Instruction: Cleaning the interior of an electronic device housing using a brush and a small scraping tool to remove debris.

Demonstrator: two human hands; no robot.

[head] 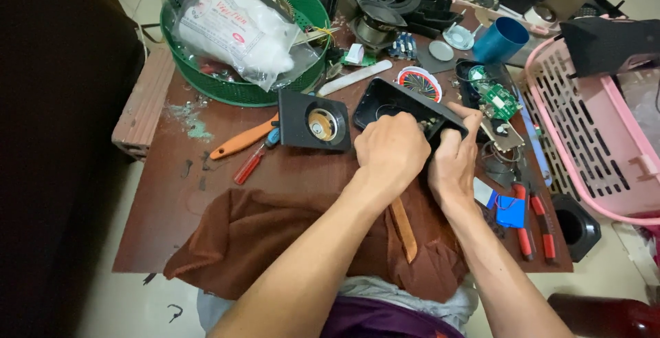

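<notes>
Black plastic shell [405, 107], hollow and round-cornered, lay tilted near the middle of the counter [227, 193], gripped from both sides. Left hand [390, 151] curled over its near edge, fingers tucked down out of sight into the cavity, so whether pinched on anything inside could not be told. Right hand [454, 162] wrapped round the shell's right end, fingers [462, 112] clamped along the rim. Judged partway through: shell already opened and emptied, with its parts spread about. Just left, touching or nearly so, a black front panel [313, 121] with a small brass-centred speaker cone. Beyond, a green circuit board [500, 101] in a second dark shell, a red-and-white wound coil [419, 83], a blue metal cylinder [500, 39]. Nearer, a rumpled brown cloth [275, 235] under the forearms, a flat wooden stick [404, 228], red-handled pliers [536, 221], a red screwdriver [251, 165], an orange-handled tool [242, 140]. Further out, a green mesh basket [234, 87] holding a crinkled clear bag of white stuffing [240, 28], and a pink slatted crate [591, 138] at the right edge. Counter worn, brown, scratched and paint-flecked.
</notes>
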